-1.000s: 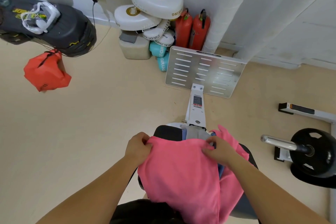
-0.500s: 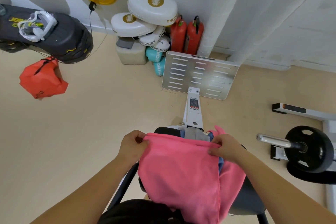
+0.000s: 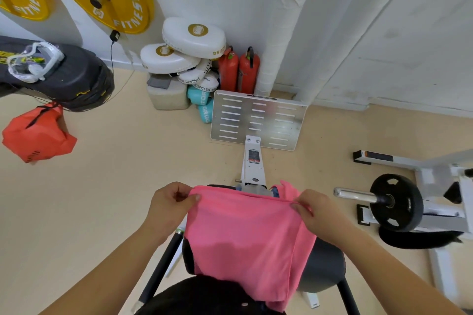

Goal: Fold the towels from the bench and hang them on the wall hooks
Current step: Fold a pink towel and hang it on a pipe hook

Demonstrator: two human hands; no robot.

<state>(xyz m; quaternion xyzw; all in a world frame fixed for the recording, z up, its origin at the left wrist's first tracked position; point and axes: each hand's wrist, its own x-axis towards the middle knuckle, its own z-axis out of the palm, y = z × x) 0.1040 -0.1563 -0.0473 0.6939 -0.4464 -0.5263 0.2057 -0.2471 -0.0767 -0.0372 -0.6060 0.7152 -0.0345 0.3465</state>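
Both hands pinch the pink towel [image 3: 245,240] by its top edge, left hand [image 3: 170,203] and right hand [image 3: 313,210] at opposite corners, so it stretches crosswise and hangs over the bench [image 3: 323,267].

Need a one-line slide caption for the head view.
Left hand and right hand pinch the top corners of a pink towel, held spread above the black bench.

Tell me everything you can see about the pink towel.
The pink towel is plain, soft-looking cloth. It hangs doubled, a second layer showing along its right side. Its top edge is stretched between the left hand and the right hand, each pinching a corner. Below, it hangs over the dark bench seat; contact there is unclear.
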